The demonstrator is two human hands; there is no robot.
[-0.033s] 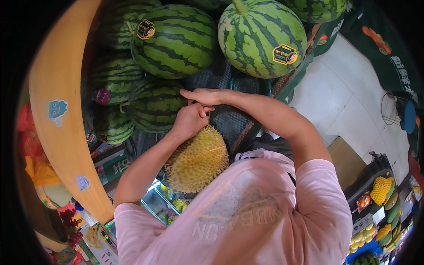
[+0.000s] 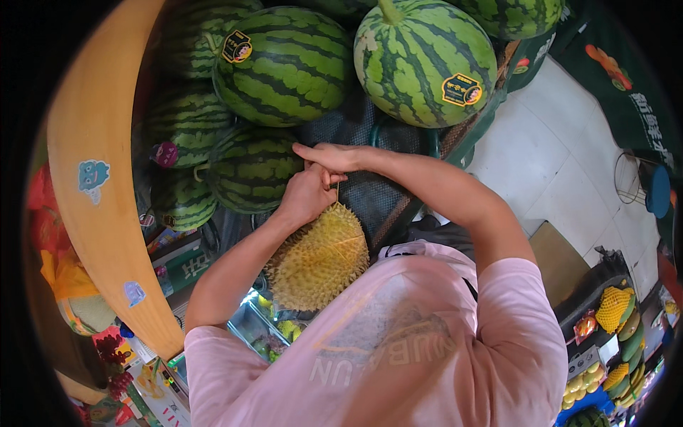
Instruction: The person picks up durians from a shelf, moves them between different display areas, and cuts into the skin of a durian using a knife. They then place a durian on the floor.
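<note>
A spiky yellow-brown durian (image 2: 320, 265) is close against my shirt front, below my hands. Above its far end, my left hand (image 2: 307, 196) is closed, its fingertips pinched together. A thin pale strand (image 2: 338, 191) runs from those fingertips down to the durian. My right hand (image 2: 331, 157) crosses over from the right and meets the left, with its thumb stretched leftward and its other fingers curled in. What the right fingers grip is hidden. Just left of both hands is a dark striped watermelon (image 2: 250, 174), near the right thumb tip.
Larger watermelons (image 2: 284, 67) fill the far side, one pale green (image 2: 425, 60) at right. A curved wooden board (image 2: 96, 142) runs along the left. White floor tiles (image 2: 533, 156) show at right, and packed fruit (image 2: 615, 309) at lower right.
</note>
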